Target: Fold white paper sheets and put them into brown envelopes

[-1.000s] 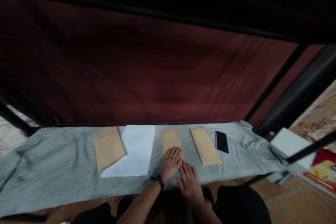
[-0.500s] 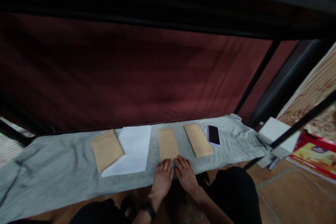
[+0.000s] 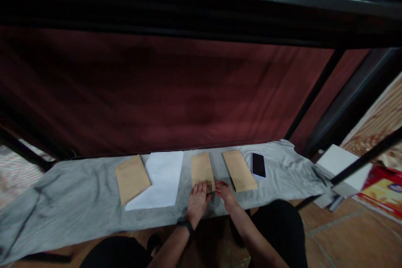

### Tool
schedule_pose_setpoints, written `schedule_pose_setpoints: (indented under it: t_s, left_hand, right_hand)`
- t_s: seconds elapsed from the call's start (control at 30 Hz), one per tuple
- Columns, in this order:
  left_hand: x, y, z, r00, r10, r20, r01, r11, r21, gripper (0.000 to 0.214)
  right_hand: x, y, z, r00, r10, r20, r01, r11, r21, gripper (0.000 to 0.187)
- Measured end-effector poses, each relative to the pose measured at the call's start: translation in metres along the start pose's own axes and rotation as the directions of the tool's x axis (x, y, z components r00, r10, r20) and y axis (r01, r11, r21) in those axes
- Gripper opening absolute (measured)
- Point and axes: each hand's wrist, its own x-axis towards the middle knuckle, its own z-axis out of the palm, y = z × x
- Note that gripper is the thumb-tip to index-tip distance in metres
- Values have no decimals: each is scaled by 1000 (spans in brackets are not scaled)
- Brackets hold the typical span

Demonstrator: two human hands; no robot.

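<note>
On a grey cloth (image 3: 78, 194), a narrow brown envelope (image 3: 202, 166) lies in the middle, straight ahead of me. My left hand (image 3: 197, 200), with a dark watch on the wrist, rests flat on the envelope's near end with its fingers together. My right hand (image 3: 225, 194) is just to the right, with its fingertips curled and pinched at the envelope's near right corner. A second narrow brown envelope (image 3: 239, 170) lies to the right, apart from both hands. A wider brown envelope (image 3: 132, 178) lies to the left, partly over a white sheet (image 3: 163, 179).
A dark phone (image 3: 258, 165) lies face up beyond the right envelope. A dark red curtain (image 3: 157, 92) hangs behind the cloth under black metal bars (image 3: 314, 88). A white box (image 3: 342, 163) and a red and yellow package (image 3: 385, 188) sit at the right. My dark-clothed knees are below.
Both hands slid back off the middle envelope towards me, then returned to its near end. The right hand went from flat to curled at the corner. The view shifted slightly.
</note>
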Motion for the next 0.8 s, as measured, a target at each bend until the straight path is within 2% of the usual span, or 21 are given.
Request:
schedule_pose_setpoints:
  t_s: [0.1,0.2,0.27,0.37,0.5,0.6,0.7,0.8]
  left_hand:
    - [5,6,-11,999,-42,-32,36,987,-155,35]
    - [13,5,-27,986,-141,-92,102,935,-338,29]
    - [20,1,-39,955,-267,-131,159,828,-537,21]
    - [28,-6,-44,877,-467,-114,193,559,-807,18]
    - [20,-4,-22,781,-624,19,202,224,-953,17]
    - [6,4,1,725,-672,153,224,20,-974,26]
    - [-1,11,16,685,-680,262,246,-123,-961,26]
    - [-1,18,25,654,-674,343,279,-207,-938,27]
  right_hand:
    - [-3,-9,-1,998,37,44,-42,993,107,72]
    - [-3,-14,-3,995,51,82,-69,971,227,69]
    - [-3,-14,-5,996,61,67,-77,958,278,65]
    - [-2,-5,-6,994,110,-5,-104,958,267,60]
    - [-3,17,2,983,178,-32,-166,959,230,55]
    - [-3,31,9,983,180,-24,-173,970,173,50]
    - [-3,40,11,989,147,-34,-144,986,84,42]
    - [-6,41,10,995,79,-64,-79,997,-6,35]
